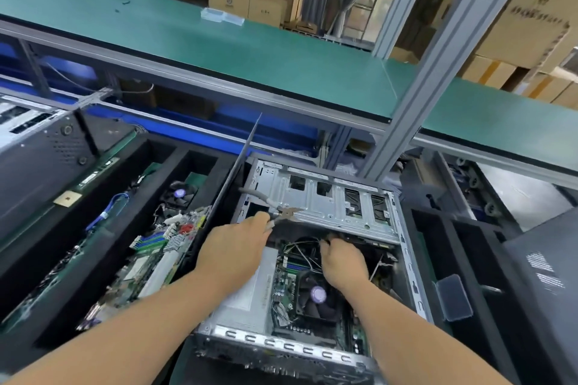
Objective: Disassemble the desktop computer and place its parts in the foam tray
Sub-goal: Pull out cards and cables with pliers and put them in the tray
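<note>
The open grey steel desktop computer case (316, 259) lies on its side straight in front of me, side panel off, its green motherboard (312, 306) and black cooler fan with the purple hub (318, 293) still seated inside. My left hand (233, 247) grips a pair of silver cutting pliers (281, 212) near the case's silver drive cage (328, 203). My right hand (342, 261) is down among the black cables (305, 248), fingers curled; I cannot tell whether they hold one. I judge the job partway done: the black foam tray (93, 222) to the left already holds circuit boards (162, 244), a fan (180, 194) and a blue cable (108, 212), while board, cooler and wiring remain. The tangled cables look like the obstacle. A clear plastic box (453, 297) sits right of the case.
</note>
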